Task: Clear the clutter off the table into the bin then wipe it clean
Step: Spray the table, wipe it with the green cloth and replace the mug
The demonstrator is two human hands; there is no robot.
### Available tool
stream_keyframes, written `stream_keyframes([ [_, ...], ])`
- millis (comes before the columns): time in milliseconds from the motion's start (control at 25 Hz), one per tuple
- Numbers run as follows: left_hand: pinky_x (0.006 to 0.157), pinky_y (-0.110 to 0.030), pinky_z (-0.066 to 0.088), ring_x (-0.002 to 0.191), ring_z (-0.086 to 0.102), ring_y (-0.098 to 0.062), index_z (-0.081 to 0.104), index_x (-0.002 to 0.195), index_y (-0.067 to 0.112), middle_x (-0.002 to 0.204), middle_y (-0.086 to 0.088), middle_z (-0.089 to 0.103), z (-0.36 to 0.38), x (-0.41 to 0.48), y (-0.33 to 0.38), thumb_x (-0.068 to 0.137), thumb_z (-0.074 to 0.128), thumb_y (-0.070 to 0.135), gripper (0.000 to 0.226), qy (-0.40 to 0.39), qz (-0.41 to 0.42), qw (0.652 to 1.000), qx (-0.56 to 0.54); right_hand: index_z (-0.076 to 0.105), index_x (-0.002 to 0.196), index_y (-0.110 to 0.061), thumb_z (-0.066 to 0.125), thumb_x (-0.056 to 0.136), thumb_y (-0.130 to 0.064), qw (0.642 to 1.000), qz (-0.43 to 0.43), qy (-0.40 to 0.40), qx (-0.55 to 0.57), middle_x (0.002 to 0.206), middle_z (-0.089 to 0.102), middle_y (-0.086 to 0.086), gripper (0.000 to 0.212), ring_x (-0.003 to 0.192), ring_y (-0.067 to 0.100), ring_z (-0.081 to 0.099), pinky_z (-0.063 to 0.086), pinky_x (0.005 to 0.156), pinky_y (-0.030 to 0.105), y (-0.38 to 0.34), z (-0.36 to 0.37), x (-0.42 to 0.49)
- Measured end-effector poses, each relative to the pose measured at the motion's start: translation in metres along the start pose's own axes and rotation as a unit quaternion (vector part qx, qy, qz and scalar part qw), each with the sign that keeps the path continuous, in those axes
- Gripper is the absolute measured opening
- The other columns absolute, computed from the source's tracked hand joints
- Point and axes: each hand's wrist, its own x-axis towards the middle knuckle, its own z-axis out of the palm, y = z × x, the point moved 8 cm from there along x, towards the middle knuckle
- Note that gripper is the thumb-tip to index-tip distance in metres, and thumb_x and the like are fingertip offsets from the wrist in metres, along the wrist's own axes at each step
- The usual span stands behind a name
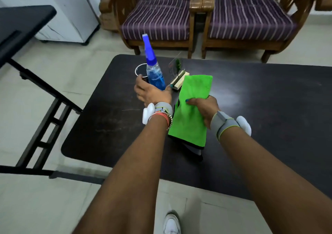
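Now left hand grips spray bottle holding blue liquid; right hand clutches green cloth.

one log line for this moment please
left hand: grips spray bottle | right hand: holds green cloth | on table: cup, card stand

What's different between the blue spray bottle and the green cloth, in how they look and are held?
The spray bottle is stiff, see-through plastic with blue liquid; the cloth is soft, bright green. The spray bottle is tall, narrow and leans slightly, gripped near its base by the left hand; the cloth is flat, broad and folded, gripped mid-length by the right hand. Both are held over the dark table.
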Motion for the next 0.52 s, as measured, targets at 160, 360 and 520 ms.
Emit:
stream_keyframes([
  [160, 0.117, -0.044, 0.025, 0.141, 0.028, -0.031, 0.019, 0.150, 0.022, 0.153, -0.006, 0.029, 0.028, 0.034, -0.004, 0.062, 0.088, 0.017, 0.112, -0.132, 0.015, 0.991, 0.013, 0.065, 0.114, -0.005, 0.078, 0.072, -0.008, 1.000, 0.012, -0.010, -0.017, 0.110, 0.070, 0.014, 0.043, 0.096, 0.035, 0.068, 0.054, 0.089, 0.051, 0.000, 0.018, 0.007],
  [360, 0.097, -0.021, 0.041, 0.115, 0.057, -0.020, 0.044, 0.130, 0.017, 0.120, 0.003, 0.057, 0.039, 0.059, -0.005, 0.063, 0.087, 0.014, 0.080, -0.171, 0.032, 0.984, -0.031, 0.065, 0.101, -0.007, 0.065, 0.078, -0.004, 0.999, 0.018, -0.027, -0.034, 0.093, 0.070, 0.014, 0.024, 0.076, 0.031, 0.067, 0.057, 0.073, 0.041, -0.010, 0.027, 0.017],
  [520, 0.080, -0.016, 0.039, 0.090, 0.056, -0.013, 0.048, 0.125, 0.020, 0.097, 0.007, 0.054, 0.023, 0.057, -0.008, 0.066, 0.085, 0.014, 0.070, -0.164, 0.025, 0.986, -0.022, 0.065, 0.101, -0.001, 0.058, 0.076, 0.000, 0.998, 0.032, -0.032, -0.042, 0.089, 0.069, 0.020, 0.026, 0.069, 0.032, 0.064, 0.057, 0.069, 0.041, -0.019, 0.030, 0.015],
])
